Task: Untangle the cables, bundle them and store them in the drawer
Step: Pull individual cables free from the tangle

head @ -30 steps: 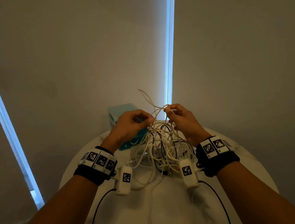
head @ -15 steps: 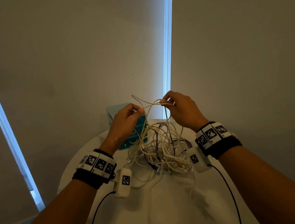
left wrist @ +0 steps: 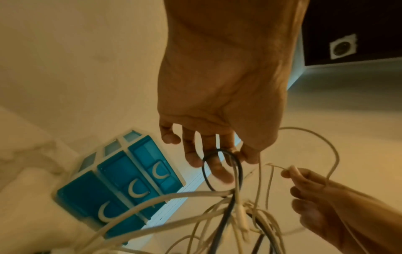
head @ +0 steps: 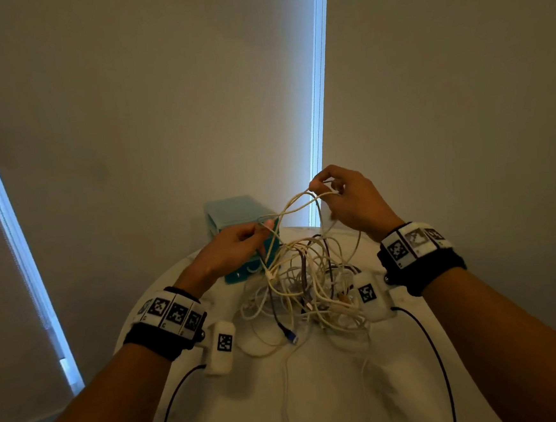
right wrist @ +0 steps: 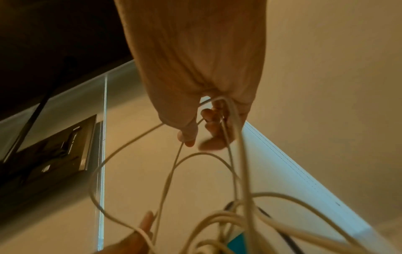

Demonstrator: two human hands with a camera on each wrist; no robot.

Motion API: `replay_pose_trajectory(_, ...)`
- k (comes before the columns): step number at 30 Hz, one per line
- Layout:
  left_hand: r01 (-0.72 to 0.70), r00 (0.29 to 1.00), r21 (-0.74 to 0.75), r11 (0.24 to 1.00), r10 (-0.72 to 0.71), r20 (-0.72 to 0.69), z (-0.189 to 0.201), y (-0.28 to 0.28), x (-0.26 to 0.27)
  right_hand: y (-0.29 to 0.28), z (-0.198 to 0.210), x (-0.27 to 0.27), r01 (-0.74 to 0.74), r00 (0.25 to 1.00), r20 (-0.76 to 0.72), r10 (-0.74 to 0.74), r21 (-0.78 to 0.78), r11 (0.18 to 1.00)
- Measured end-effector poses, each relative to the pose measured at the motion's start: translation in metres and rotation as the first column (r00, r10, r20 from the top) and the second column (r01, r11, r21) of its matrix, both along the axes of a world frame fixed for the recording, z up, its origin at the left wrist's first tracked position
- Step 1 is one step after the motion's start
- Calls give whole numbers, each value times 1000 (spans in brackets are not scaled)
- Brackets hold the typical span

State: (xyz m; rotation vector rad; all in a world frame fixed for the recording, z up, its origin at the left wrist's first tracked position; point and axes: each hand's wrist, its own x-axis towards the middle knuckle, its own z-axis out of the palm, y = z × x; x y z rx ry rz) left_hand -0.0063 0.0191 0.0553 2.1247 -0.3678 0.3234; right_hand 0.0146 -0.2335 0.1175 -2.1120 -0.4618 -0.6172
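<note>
The right hand (head: pixel 352 201) is raised above the round white table (head: pixel 317 391), its thumb and forefinger curled together and pinching a loop of pale cable at the top of the tangle; the right wrist view shows the same strands running through its curled fingers (right wrist: pixel 215 127) and hanging down. The left hand (head: pixel 233 251) sits lower and nearer the table, fingers bent, pinching a pale strand between thumb and fingertip, while in the left wrist view a black cable (left wrist: pixel 226 171) loops over its fingers (left wrist: pixel 195 154). Between the two hands the pale strands cross in an open loop. The tangled cables (head: pixel 309 285), mostly cream-white with a few dark ones, hang from both hands in a knotted mass whose lower part rests on the table between the wrists. A teal drawer unit (head: pixel 237 214) stands at the table's far edge, just behind the left hand; its three drawers (left wrist: pixel 130 185) look closed.
</note>
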Motion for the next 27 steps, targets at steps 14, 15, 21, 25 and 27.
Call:
replay_pose_trajectory(14,16,998,-663,748,30,59,21,9,1,2,20,-16,-21,994,-106,29,79,997)
replay_pose_trajectory(15,-21,996,-607,794,70,57,22,10,1,0,19,-17,-23,991,-126,35,97,995)
replay_pose_trajectory(21,-247,939,-263,933,297,173,17,22,7,-9,21,-18,90,985,-162,-54,223,971)
replay_pose_trajectory(25,-386,918,158,909,362,160,14,19,6,-18,42,-29,105,976,-218,-9,431,896)
replay_pose_trajectory(27,-354,918,231,906,291,268,14,6,-3,-16,52,-40,1,961,-229,158,572,820)
